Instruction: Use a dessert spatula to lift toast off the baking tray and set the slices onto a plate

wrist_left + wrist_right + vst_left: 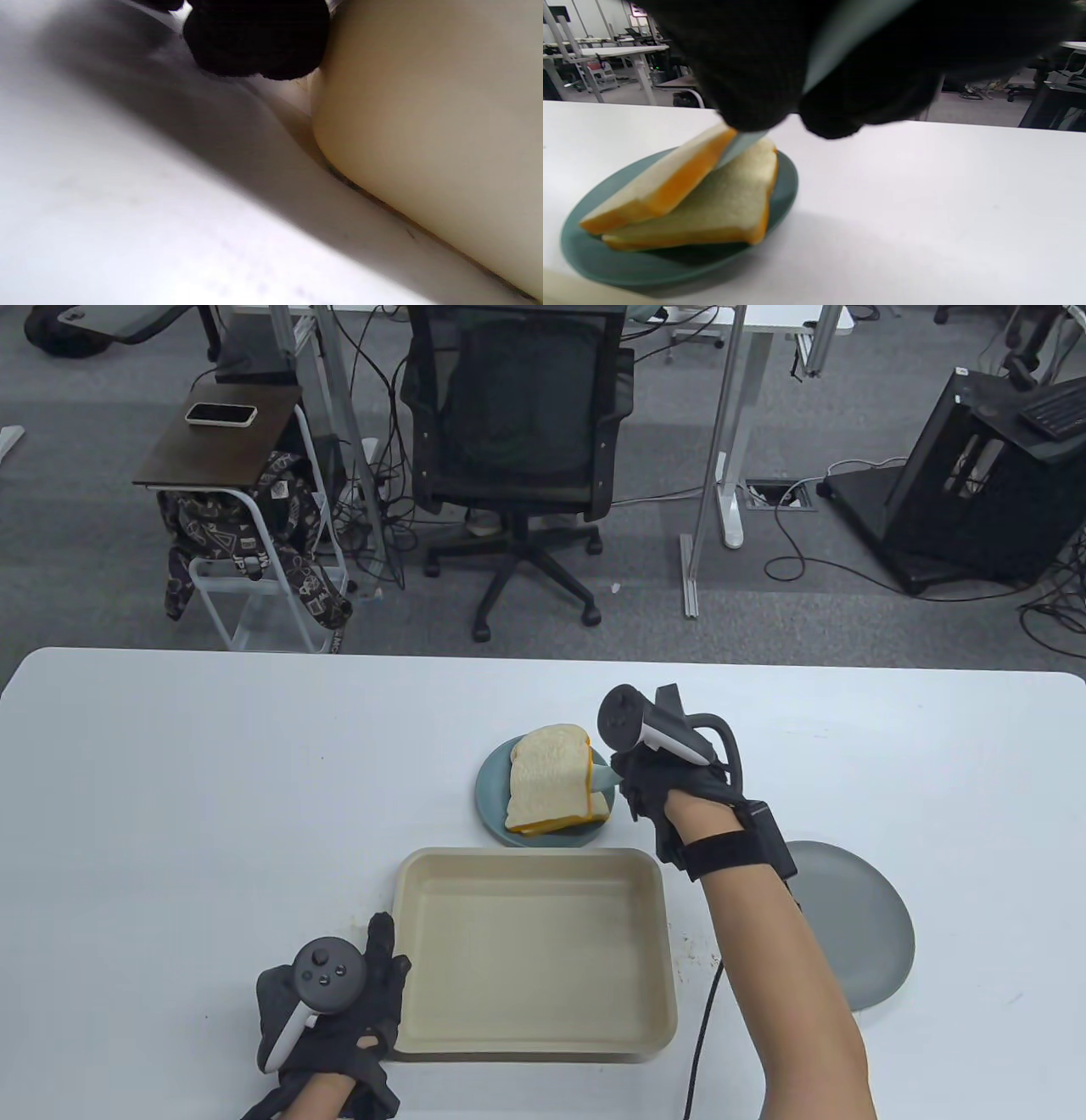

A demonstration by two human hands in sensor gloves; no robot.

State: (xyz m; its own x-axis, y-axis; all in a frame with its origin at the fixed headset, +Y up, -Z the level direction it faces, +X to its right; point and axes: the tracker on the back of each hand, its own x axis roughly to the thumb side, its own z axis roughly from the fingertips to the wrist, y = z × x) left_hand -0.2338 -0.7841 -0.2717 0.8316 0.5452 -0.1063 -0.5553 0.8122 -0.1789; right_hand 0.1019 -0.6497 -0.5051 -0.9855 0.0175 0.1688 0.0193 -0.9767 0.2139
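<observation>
Your baking tray (534, 954) sits near you at the table's (170, 780) centre. Just behind it, a plate (490, 797) holds two stacked toast slices (547, 776). A second plate (857, 933) lies right of the tray.

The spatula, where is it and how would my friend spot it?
On the white table, beyond the beige baking tray, sits a teal plate with two toast slices. The spatula is the pale blue-grey blade tucked under the upper slice, held by the right hand.
</observation>
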